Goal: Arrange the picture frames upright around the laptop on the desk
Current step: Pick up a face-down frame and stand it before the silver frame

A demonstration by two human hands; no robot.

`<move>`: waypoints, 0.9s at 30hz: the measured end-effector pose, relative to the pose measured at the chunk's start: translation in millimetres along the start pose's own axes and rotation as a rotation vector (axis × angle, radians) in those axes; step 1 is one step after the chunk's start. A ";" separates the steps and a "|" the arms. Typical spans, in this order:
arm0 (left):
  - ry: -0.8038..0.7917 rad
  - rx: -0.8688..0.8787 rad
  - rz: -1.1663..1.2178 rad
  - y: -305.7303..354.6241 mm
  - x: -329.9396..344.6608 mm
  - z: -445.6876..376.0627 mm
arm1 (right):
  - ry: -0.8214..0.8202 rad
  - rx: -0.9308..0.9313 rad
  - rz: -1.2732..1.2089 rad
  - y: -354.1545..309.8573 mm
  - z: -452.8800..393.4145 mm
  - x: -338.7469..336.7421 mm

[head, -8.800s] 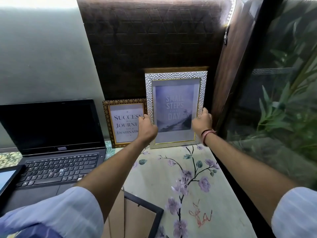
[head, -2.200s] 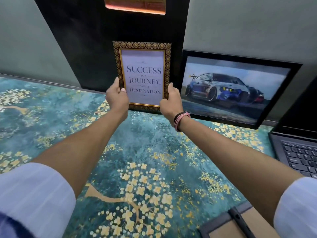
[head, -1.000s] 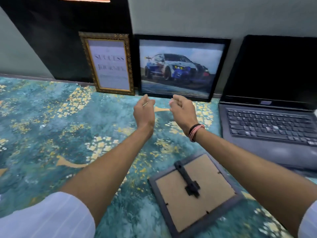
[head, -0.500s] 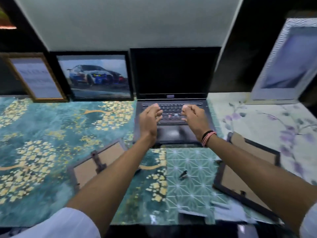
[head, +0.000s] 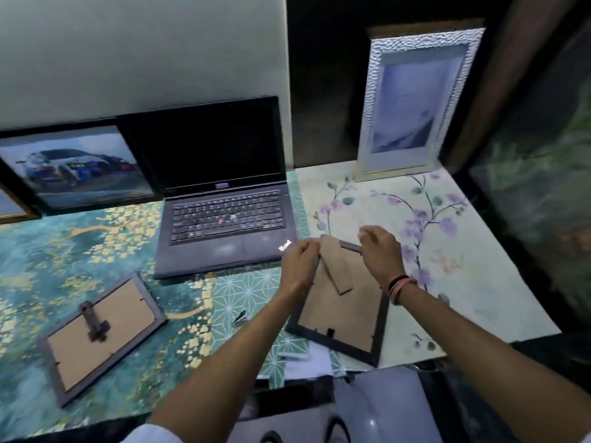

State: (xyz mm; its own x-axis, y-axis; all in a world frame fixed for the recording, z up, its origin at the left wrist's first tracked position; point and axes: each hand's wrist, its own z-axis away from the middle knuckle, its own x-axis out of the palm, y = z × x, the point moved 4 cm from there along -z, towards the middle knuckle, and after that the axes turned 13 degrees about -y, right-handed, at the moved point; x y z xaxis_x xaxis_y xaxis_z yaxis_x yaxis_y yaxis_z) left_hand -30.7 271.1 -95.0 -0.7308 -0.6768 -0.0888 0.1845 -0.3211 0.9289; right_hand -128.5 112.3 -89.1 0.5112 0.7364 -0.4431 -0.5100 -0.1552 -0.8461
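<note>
A dark-framed picture frame [head: 340, 311] lies face down, brown backing up, at the lower centre-right of the view, on the desk [head: 473, 266] just right of the laptop's front corner. Its cardboard easel stand [head: 339, 266] is raised off the backing. The left hand [head: 299, 266] has its fingers closed on the frame's upper left edge. The right hand [head: 380, 254] has its fingers closed on the frame's upper edge, near the top of the stand.

The laptop [head: 220, 199] sits open at centre, screen dark. A small logo on its palm rest is lit but too blurred to read.

A second grey frame [head: 102, 330] lies face down at lower left, well apart from the hands, with its stand flat on the backing.

A black frame with a car picture [head: 76, 167] stands upright at the left, touching the laptop's screen edge. The corner of a gold-edged frame [head: 9, 206] shows at the far left edge.

A silver textured frame [head: 415, 100] stands upright at upper right against the dark wall panel. Its print is blurred; no text is legible.
</note>
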 end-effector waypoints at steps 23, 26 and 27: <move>-0.062 -0.306 -0.139 -5.5 -9.0 57.3 | -0.170 0.437 -0.482 74.0 88.6 -40.7; -0.166 -0.326 0.059 14.5 -14.2 45.4 | -0.197 0.338 -0.689 70.5 82.0 -58.5; -0.190 -0.328 0.086 19.2 -16.2 40.5 | -0.195 0.311 -0.724 69.1 78.3 -63.7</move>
State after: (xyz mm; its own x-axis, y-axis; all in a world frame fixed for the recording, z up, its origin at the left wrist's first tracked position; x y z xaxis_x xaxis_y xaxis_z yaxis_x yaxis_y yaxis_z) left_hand -41.9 302.7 -61.2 -0.8065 -0.5855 0.0817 0.4287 -0.4841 0.7628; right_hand -250.5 106.2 -96.2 0.6730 0.6900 0.2666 -0.2826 0.5729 -0.7694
